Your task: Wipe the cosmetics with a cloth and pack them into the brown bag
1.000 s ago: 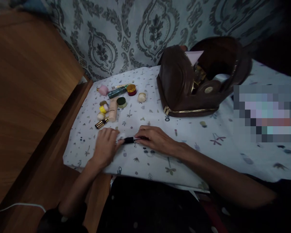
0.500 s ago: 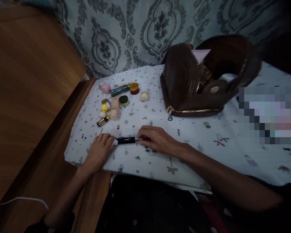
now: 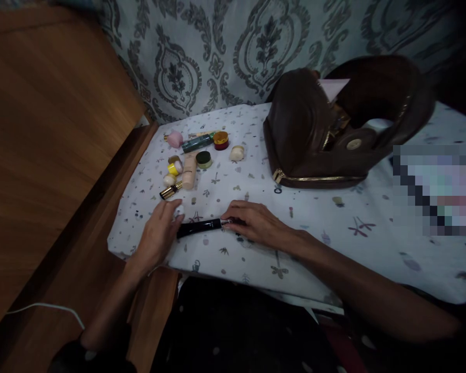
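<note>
A slim, glossy black cosmetic tube (image 3: 200, 227) lies across the cloth between my hands, with a silvery part and a dark reddish piece at its right end. My right hand (image 3: 250, 220) is closed around that right end. Between the thumb and forefinger of my left hand (image 3: 159, 228) shows a small white wad (image 3: 179, 210), perhaps tissue. The tube's left end touches or passes just below my left thumb; its tip is partly hidden. Nearest to my left hand is a gold and black lipstick (image 3: 171, 190).
Behind my hands lie a beige squeeze tube (image 3: 189, 173), a green-lidded jar (image 3: 204, 159), a red jar with amber lid (image 3: 221, 140), a dark green tube (image 3: 198, 143) and other small cosmetics. An unzipped brown bag (image 3: 303, 129) stands right. A wooden panel (image 3: 62, 103) borders the left.
My left hand has lifted and turned a little, moving the white wad up off the tube's left end. More of the black tube shows. My right hand keeps its hold; the view has shifted slightly.
</note>
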{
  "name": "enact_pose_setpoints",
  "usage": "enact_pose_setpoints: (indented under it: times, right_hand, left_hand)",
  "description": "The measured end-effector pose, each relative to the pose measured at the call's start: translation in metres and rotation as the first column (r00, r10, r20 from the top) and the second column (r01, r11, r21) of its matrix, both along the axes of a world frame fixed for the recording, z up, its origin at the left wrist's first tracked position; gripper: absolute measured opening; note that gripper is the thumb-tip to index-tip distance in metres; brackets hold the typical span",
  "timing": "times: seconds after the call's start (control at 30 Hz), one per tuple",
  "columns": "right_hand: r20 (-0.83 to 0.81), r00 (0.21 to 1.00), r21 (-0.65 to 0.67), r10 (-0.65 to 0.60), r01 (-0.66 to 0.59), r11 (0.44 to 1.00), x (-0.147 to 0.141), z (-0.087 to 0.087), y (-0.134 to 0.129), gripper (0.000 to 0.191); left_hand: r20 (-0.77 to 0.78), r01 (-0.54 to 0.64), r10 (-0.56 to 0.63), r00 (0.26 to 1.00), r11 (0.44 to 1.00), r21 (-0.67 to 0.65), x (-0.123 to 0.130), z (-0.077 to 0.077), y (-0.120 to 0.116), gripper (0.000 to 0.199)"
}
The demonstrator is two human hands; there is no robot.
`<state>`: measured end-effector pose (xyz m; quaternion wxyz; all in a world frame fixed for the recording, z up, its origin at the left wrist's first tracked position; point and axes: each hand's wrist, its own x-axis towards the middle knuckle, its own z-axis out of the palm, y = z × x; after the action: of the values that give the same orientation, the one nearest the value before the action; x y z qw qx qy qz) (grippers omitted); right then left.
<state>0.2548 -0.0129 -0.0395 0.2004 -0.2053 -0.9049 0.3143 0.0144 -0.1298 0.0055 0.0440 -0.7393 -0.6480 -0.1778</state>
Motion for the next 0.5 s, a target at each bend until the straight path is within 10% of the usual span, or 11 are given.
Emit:
enact_pose_setpoints:
  times: [0.23, 0.5]
  right_hand:
    - [-0.06, 0.998, -0.048, -0.015, 0.013, 0.999, -0.002, -0.002, -0.003, 0.009]
    - [-0.143, 0.987, -0.219, -0.078, 0.046, 0.975, -0.002, -0.001, -0.001, 0.013]
  left_hand:
    - [-0.276, 0.191, -0.215, 0.937, 0.975, -0.111, 0.065, -0.023, 0.024, 0.024]
    - [-0.297, 0.045, -0.093, 0.95, 0.985, -0.165, 0.004, -0.027, -0.004, 0.021]
